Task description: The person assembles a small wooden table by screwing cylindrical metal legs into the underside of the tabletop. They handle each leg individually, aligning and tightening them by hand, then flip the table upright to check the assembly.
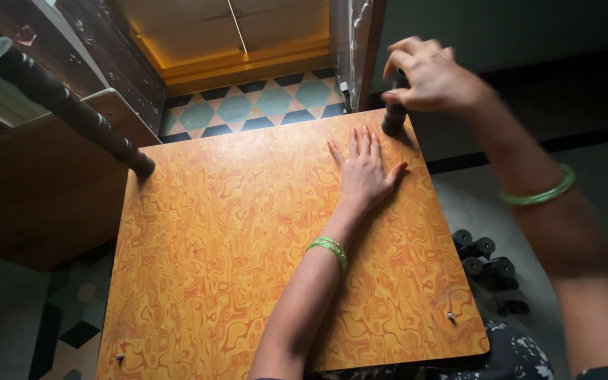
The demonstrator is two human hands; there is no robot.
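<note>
An orange swirl-patterned board lies flat in front of me. My left hand rests palm down on it near the far right corner, fingers spread. My right hand is closed around the top of a dark turned leg standing upright at that far right corner. Another dark turned leg stands fixed at the far left corner and leans toward the camera. Bare screws stick up at the near right corner and near left corner. Both wrists wear green bangles.
More dark legs lie in a heap on the floor right of the board. A brown wooden panel sits to the left. Checkered floor tiles and a door frame lie beyond the board's far edge.
</note>
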